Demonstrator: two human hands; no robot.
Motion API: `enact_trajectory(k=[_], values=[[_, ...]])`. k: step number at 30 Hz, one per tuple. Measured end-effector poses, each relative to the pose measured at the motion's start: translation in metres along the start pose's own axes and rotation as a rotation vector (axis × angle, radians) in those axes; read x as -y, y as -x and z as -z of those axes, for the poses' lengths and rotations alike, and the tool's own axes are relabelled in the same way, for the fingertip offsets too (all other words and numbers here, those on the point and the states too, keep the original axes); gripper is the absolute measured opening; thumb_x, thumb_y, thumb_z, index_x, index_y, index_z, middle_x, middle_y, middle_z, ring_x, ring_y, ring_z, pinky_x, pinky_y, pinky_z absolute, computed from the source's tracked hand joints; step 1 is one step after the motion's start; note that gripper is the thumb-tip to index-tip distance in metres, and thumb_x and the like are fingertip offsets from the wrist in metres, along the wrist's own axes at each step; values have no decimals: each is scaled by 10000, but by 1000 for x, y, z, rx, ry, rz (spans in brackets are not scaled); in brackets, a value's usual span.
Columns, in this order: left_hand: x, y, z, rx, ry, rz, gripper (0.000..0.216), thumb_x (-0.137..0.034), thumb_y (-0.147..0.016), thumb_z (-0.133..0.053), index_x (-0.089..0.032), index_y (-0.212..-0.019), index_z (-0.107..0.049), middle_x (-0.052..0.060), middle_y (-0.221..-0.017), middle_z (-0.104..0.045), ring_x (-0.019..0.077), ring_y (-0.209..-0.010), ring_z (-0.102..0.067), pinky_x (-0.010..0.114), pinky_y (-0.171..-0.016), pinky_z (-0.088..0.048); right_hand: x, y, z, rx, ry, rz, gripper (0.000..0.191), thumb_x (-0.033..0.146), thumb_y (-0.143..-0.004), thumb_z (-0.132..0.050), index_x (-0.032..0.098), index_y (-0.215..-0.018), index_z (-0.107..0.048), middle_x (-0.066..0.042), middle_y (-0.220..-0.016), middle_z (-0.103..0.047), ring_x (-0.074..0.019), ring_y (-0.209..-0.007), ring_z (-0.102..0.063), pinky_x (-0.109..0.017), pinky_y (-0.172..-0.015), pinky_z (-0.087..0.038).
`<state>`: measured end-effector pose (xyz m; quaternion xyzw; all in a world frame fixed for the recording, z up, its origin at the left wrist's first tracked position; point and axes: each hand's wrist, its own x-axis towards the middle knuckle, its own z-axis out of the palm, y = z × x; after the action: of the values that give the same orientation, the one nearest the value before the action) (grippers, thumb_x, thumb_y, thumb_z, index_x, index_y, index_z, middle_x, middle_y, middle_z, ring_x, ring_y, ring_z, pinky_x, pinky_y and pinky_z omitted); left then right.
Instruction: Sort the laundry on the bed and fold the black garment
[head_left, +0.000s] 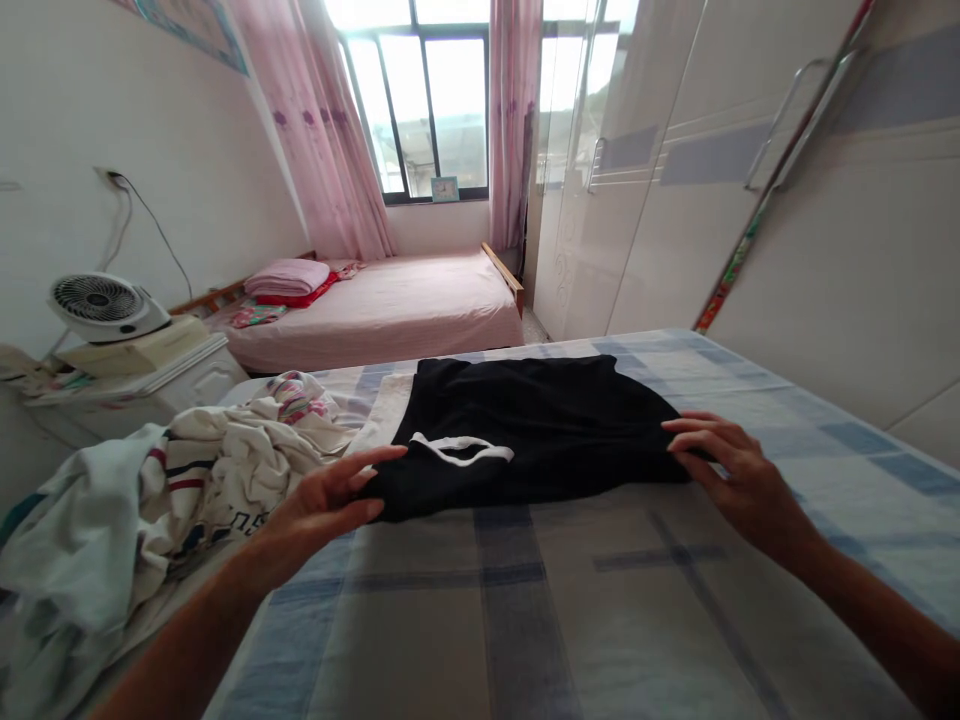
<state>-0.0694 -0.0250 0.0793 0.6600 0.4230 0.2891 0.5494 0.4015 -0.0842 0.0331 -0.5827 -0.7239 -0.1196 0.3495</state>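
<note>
A pair of black shorts with a white drawstring lies flat on the blue-and-grey checked bedsheet. My left hand rests at the shorts' near left corner, thumb and fingers pinching the waistband edge. My right hand lies flat on the shorts' right edge, fingers spread and pressing the cloth down.
A heap of crumpled light clothes sits on the bed at the left. Beyond stand a white fan on a bedside cabinet, a pink bed under the window, and white wardrobe doors at the right.
</note>
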Motion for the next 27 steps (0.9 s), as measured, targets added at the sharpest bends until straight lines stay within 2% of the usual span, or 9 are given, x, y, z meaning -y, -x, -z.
enact_trajectory(k=[4, 8, 11, 13, 17, 20, 22, 24, 27], values=[[13, 28, 5, 106, -250, 64, 475, -382, -803, -645, -315, -1267, -570, 15, -1153, -630, 207, -1022, -556, 276, -867, -434, 2, 32, 23, 126, -43, 86, 66, 299, -879, -519, 278, -931, -554, -26, -1159, -645, -244, -1205, -511, -442, -995, -403], [25, 30, -13, 136, -427, 138, 599, -375, -799, -632, -347, -1369, -450, -9, -1080, -638, 166, -888, -557, 250, -775, -455, -5, 67, 11, 251, -2, 108, 129, 281, -867, -531, 268, -994, -541, -40, -1142, -662, -250, -1148, -563, -427, -916, -465], [24, 26, -26, 128, -431, 136, 532, -346, -821, -589, -305, -1344, -495, 4, -1077, -657, 170, -880, -576, 241, -738, -459, -5, 71, 7, 256, 44, 66, 211, 322, -862, -528, 262, -1059, -574, -65, -1095, -667, -268, -1052, -613, -444, -865, -486], [20, 27, -27, 162, -396, 115, 427, -341, -846, -553, -290, -1270, -576, 8, -1100, -673, 186, -938, -598, 242, -771, -466, -2, 66, 13, 261, 33, 31, 179, 344, -879, -498, 280, -998, -617, -55, -1024, -673, -262, -997, -628, -443, -844, -490], [16, 34, -19, 207, -421, 50, 318, -338, -867, -539, -337, -1164, -650, -24, -1144, -683, 188, -1057, -606, 236, -896, -454, 1, 61, 31, 256, -67, -36, 156, 361, -888, -489, 296, -939, -621, -42, -1090, -655, -261, -1119, -570, -464, -967, -439], [19, 36, -18, 174, -565, -14, 332, -268, -867, -511, -351, -1154, -654, -31, -1141, -688, 184, -1095, -599, 237, -910, -461, 3, 66, 34, 363, -112, -49, 139, 361, -875, -497, 293, -917, -610, -21, -1249, -611, -281, -1255, -473, -492, -1024, -397], [20, 34, -20, 136, -659, -94, 342, -229, -856, -499, -343, -1130, -671, -30, -1098, -705, 190, -1126, -587, 243, -914, -466, 6, 66, 31, 429, -146, -80, 155, 372, -875, -483, 291, -916, -609, -12, -1251, -619, -285, -1251, -480, -486, -1011, -410], [16, 26, -22, 63, -719, -215, 326, -221, -861, -488, -332, -1086, -696, -30, -1025, -728, 189, -1148, -575, 253, -949, -450, 9, 60, 29, 424, -176, -180, 196, 396, -882, -456, 289, -948, -606, -22, -1136, -672, -271, -1116, -584, -435, -923, -477], [0, -1, -24, -139, -754, -418, 327, -230, -883, -448, -308, -1072, -704, -17, -1006, -730, 184, -1137, -575, 281, -1000, -411, 12, 34, 25, 252, -133, -383, 260, 446, -873, -435, 263, -972, -590, -38, -933, -692, -242, -833, -658, -357, -727, -517]])
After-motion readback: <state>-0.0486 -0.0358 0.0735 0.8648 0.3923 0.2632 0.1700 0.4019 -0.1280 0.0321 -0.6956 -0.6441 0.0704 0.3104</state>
